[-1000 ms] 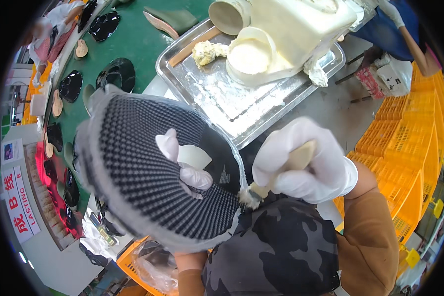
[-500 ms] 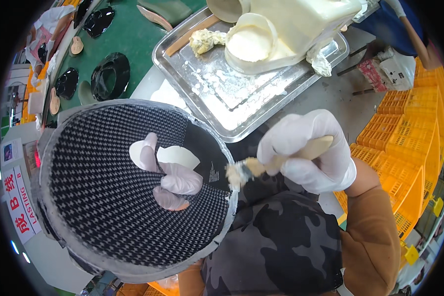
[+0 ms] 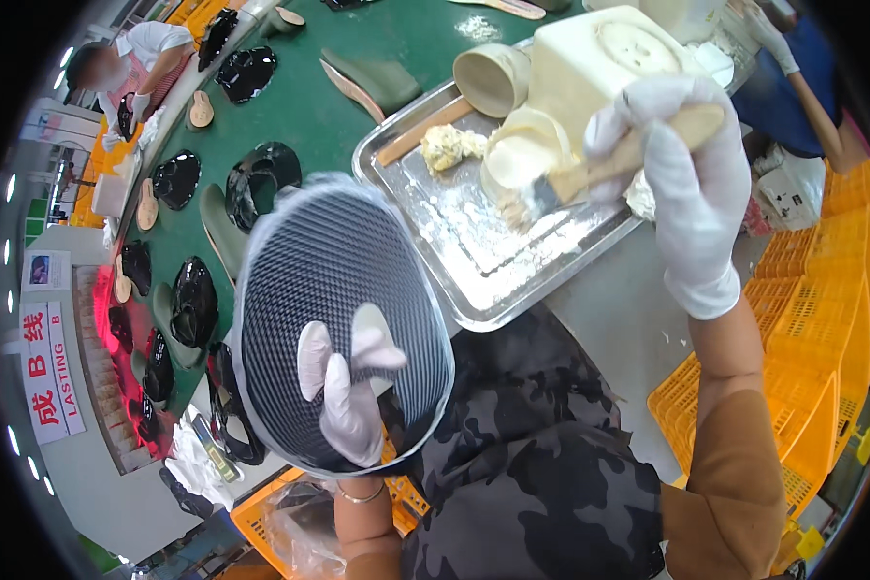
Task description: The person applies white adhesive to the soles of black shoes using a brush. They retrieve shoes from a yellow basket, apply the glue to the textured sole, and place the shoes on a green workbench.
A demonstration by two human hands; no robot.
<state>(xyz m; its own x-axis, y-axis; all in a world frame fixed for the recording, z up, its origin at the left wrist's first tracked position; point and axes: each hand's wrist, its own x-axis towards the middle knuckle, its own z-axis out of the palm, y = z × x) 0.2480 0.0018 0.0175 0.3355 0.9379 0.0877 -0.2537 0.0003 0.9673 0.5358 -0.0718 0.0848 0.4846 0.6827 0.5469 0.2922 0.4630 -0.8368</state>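
Observation:
A shoe upper (image 3: 285, 271) with dark patterned lining and a pale rim stands close in front of me, lining toward me. My gloved left hand (image 3: 350, 411) holds it, with fingers showing against the lining; part of the hand and wrist is behind the rim. My gloved right hand (image 3: 681, 184) is closed round the wooden handle of a brush (image 3: 590, 177). Its blurred bristles are over the metal tray (image 3: 474, 311), beside the cream-coloured plastic jug (image 3: 575, 68). White paste shows in the jug's round opening (image 3: 527, 159).
A crusted yellowish lump (image 3: 445, 147) and a wooden strip (image 3: 420, 135) lie in the tray. Glossy black uppers (image 3: 193, 302) and green shoe lasts (image 3: 382, 82) lie on the green table. Orange crates (image 3: 783, 358) stand at right. Another person (image 3: 150, 58) works at far left.
My right hand has moved up and away from me, taking the brush from the upper's rim to over the tray. The upper has tilted and moved right, and my view has shifted.

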